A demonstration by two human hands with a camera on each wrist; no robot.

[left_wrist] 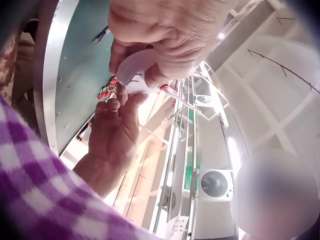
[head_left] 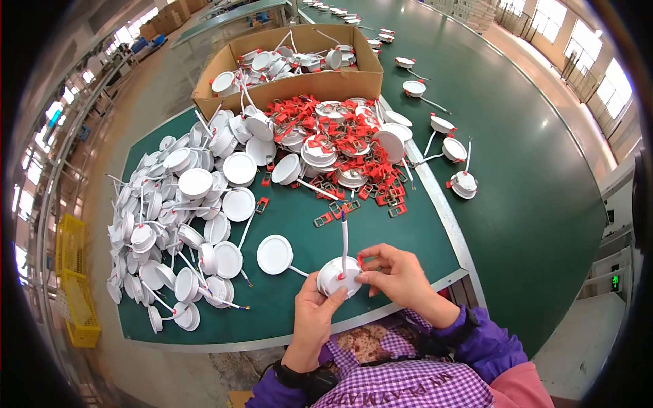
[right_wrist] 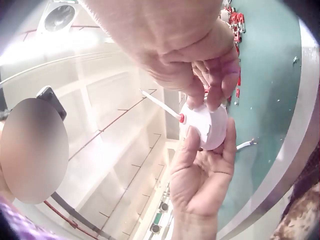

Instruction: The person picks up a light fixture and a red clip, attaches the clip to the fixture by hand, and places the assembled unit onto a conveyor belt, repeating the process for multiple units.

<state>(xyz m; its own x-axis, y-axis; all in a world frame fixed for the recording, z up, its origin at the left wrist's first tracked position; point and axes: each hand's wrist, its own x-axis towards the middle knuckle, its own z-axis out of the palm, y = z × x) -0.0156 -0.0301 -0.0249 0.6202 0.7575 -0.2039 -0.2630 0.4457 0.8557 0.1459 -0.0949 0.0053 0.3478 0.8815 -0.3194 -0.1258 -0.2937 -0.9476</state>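
Observation:
Near the table's front edge, my left hand [head_left: 313,314] grips a round white downlight [head_left: 329,277], thumb on its back and fingers around its rim. From a red grommet on that back, a white cable [head_left: 345,238] sticks up, with bare coloured wire ends. At the light's right side my right hand [head_left: 401,277] pinches a small red clip [head_left: 360,261], mostly hidden by the fingers. In the right wrist view, the right fingertips meet the side of the white housing [right_wrist: 212,127]. Another downlight [head_left: 275,254] lies face up just beyond the left hand.
A heap of white downlights [head_left: 195,183] covers the table's left side. Red metal-sprung clips [head_left: 354,139] are piled at the back centre, before a cardboard box [head_left: 320,86] of lights. Right of the metal edge, a green conveyor [head_left: 524,190] carries a line of clipped lights [head_left: 464,184].

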